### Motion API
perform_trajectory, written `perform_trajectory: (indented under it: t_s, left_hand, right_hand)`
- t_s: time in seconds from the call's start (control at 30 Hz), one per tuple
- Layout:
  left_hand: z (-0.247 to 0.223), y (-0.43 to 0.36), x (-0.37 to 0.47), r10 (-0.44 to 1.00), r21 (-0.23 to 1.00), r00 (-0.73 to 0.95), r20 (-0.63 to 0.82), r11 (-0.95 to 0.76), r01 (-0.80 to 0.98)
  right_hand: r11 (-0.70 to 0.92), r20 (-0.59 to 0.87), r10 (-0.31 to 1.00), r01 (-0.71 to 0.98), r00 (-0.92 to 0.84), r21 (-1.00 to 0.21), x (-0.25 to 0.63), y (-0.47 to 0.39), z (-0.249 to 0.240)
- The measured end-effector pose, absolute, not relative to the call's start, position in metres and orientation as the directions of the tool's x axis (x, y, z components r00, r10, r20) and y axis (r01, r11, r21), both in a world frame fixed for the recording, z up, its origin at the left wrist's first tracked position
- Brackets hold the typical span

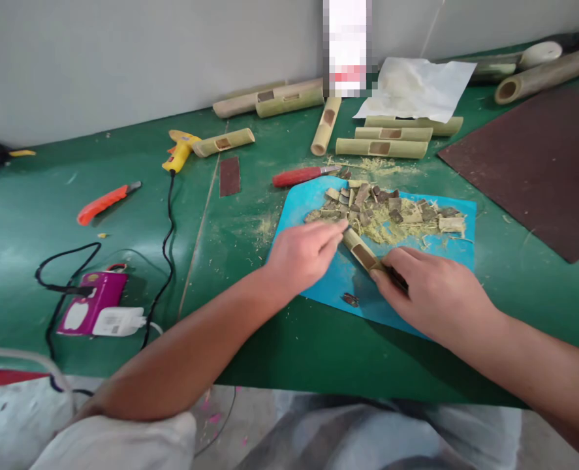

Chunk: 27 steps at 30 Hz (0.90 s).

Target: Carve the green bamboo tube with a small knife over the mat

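Note:
A short bamboo tube with a rectangular window cut in its side lies slanted over a blue sheet. My right hand is closed round its near end, hiding that part. At the far end, my left hand has its fingers pressed together against the tube. A small dark edge shows at those fingertips; I cannot make out what it is. Beyond both hands, bamboo chips and yellowish shavings are heaped on the sheet. A dark flake lies nearer me.
A red-handled knife lies behind the sheet. Leftward are a yellow glue gun, an orange cutter and a purple power strip with cords. More windowed bamboo tubes lie at the back; a brown sheet is rightward.

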State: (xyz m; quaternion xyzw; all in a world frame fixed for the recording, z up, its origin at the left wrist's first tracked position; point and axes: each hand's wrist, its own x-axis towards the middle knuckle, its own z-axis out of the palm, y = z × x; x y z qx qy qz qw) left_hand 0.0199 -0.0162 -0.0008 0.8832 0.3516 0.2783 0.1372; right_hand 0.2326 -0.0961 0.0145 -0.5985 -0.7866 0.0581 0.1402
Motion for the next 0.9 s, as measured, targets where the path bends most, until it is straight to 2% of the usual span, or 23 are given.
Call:
perform_trajectory:
  t_s: [0.1, 0.2, 0.33, 0.43, 0.57, 0.67, 0.8, 0.9]
  left_hand:
    - [-0.0008, -0.0178, 0.0199, 0.675, 0.431, 0.636, 0.373, -0.734, 0.525]
    - [-0.0007, -0.0185, 0.0201, 0.685, 0.424, 0.595, 0.420, -0.728, 0.538]
    - [-0.0016, -0.0198, 0.0214, 0.649, 0.401, 0.651, 0.394, -0.758, 0.514]
    - [-0.0026, -0.0201, 0.0216, 0.679, 0.400, 0.601, 0.421, -0.734, 0.549]
    - [-0.0028, -0.0192, 0.0199, 0.663, 0.394, 0.644, 0.381, -0.747, 0.536]
    - [-0.0028, -0.0178, 0.0190, 0.701, 0.408, 0.582, 0.412, -0.713, 0.570]
    - [-0.0035, -0.0186, 0.0203, 0.655, 0.383, 0.648, 0.389, -0.755, 0.532]
    - [-0.0030, -0.0186, 0.0208, 0.681, 0.400, 0.597, 0.425, -0.732, 0.551]
  right_hand:
    - [0.281, 0.149, 0.957, 0.925, -0.250, -0.256, 0.2328, -0.0963, 0.0141]
    - [0.282, 0.160, 0.956, 0.925, -0.248, -0.254, 0.2334, -0.0962, 0.0130]
    - [0.292, 0.180, 0.951, 0.923, -0.252, -0.250, 0.2339, -0.0964, 0.0126]
    - [0.287, 0.178, 0.952, 0.926, -0.249, -0.246, 0.2337, -0.0969, 0.0135]
    - [0.281, 0.161, 0.956, 0.926, -0.246, -0.251, 0.2335, -0.0966, 0.0147]
    - [0.279, 0.155, 0.957, 0.928, -0.246, -0.248, 0.2336, -0.0962, 0.0149]
    - [0.287, 0.155, 0.955, 0.924, -0.254, -0.253, 0.2336, -0.0962, 0.0146]
    - [0.274, 0.158, 0.958, 0.928, -0.240, -0.252, 0.2337, -0.0963, 0.0143]
